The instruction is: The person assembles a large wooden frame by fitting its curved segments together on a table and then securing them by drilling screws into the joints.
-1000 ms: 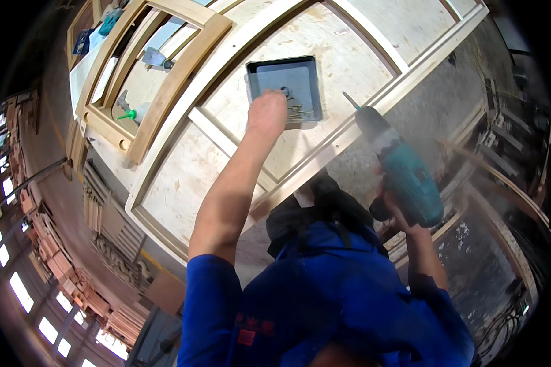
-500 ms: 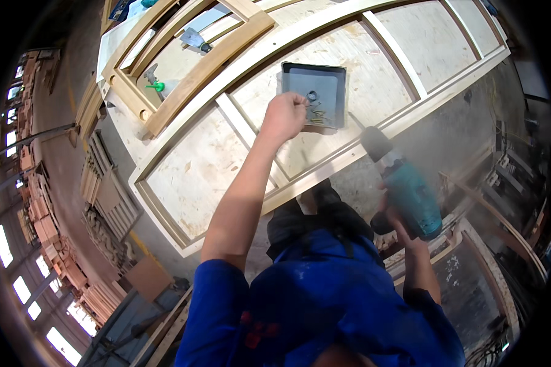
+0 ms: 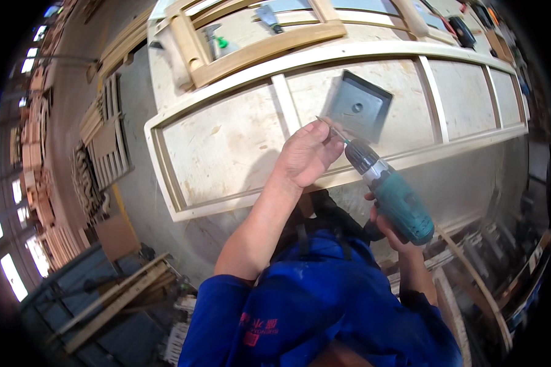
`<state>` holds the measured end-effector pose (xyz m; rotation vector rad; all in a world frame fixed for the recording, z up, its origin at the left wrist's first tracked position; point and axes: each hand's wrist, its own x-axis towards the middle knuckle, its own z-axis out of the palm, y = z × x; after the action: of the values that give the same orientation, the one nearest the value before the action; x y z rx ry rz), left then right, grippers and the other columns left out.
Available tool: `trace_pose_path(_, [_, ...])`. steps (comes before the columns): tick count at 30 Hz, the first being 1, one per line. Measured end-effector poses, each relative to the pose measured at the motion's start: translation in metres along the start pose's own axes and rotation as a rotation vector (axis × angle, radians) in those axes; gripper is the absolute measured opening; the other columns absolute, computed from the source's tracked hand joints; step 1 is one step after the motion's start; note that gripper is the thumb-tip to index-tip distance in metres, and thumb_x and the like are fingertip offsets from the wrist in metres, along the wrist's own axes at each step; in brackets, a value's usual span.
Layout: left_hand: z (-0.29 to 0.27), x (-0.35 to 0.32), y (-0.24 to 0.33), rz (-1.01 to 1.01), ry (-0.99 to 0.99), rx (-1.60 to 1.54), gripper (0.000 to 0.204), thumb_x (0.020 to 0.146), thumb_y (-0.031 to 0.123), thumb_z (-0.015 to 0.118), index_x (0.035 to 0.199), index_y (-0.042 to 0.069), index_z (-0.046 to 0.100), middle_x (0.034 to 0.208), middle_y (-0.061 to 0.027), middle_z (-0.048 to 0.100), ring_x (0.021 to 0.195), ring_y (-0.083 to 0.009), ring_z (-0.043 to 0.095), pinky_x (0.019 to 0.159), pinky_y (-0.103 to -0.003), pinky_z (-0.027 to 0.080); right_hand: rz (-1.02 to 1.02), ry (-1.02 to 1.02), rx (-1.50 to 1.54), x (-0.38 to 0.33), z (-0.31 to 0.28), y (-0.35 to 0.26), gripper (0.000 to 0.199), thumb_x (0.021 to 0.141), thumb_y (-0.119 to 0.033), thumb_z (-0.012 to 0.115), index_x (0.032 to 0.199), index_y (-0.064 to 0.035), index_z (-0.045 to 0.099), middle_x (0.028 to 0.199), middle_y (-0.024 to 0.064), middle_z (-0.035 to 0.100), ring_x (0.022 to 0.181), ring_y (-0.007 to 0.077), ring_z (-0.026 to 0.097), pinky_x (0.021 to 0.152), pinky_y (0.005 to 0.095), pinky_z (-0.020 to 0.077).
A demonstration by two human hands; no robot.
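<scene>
1. The left hand [image 3: 312,150] is turned partly palm-up, thumb and fingers pinching a slim screw [image 3: 332,128] whose point shows past the fingertips; the blur hides its exact contact with the bit.
2. The right hand [image 3: 399,235] is wrapped around the handle of the teal drill [image 3: 404,208], largely hidden behind its body.
3. The drill slants up and leftward, its black chuck [image 3: 361,156] just beside the left fingers and its bit [image 3: 347,141] directed at the screw.
4. Just beyond the left hand is a dark square tray [image 3: 373,104], with a small dark ring [image 3: 357,107] inside.
5. The tray sits within a long pale frame [image 3: 300,60], between two of its crosspieces, near the side closest to the person.
6. Farther out, a smaller tan frame [image 3: 269,50] lies on the surface [image 3: 245,37], with a scraper [image 3: 267,16] and a green-tipped tool [image 3: 221,42] showing inside its outline.
7. Away to the left, slatted wooden pieces [image 3: 111,131] rest on the floor [image 3: 142,177].
</scene>
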<state>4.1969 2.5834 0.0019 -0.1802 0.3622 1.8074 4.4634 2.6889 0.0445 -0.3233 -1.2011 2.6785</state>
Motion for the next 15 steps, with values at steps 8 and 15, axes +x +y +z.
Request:
trace_pose_path(8, [-0.012, -0.068, 0.036, 0.19, 0.15, 0.065, 0.02, 0.098, 0.018, 0.07, 0.112, 0.005, 0.064, 0.107, -0.0095, 0.07, 0.096, -0.0189, 0.069, 0.085, -0.031, 0.06, 0.142, 0.047, -0.875, 0.05, 0.043, -0.004, 0.06, 0.089, -0.018, 0.079, 0.141, -0.0032, 0.052, 0.111, 0.0102, 0.07, 0.092, 0.0153, 0.067, 0.083, 0.03, 0.0561])
trace_pose_path(15, [-0.073, -0.108, 0.042, 0.422, 0.166, -0.213, 0.015, 0.102, 0.018, 0.062, 0.105, 0.004, 0.066, 0.099, -0.0051, 0.069, 0.091, -0.0158, 0.065, 0.085, -0.029, 0.054, 0.235, 0.27, -0.885, 0.093, 0.108, 0.031, 0.029, 0.088, -0.015, 0.083, 0.112, -0.0047, 0.07, 0.095, 0.004, 0.071, 0.085, 0.0135, 0.067, 0.076, 0.03, 0.0544])
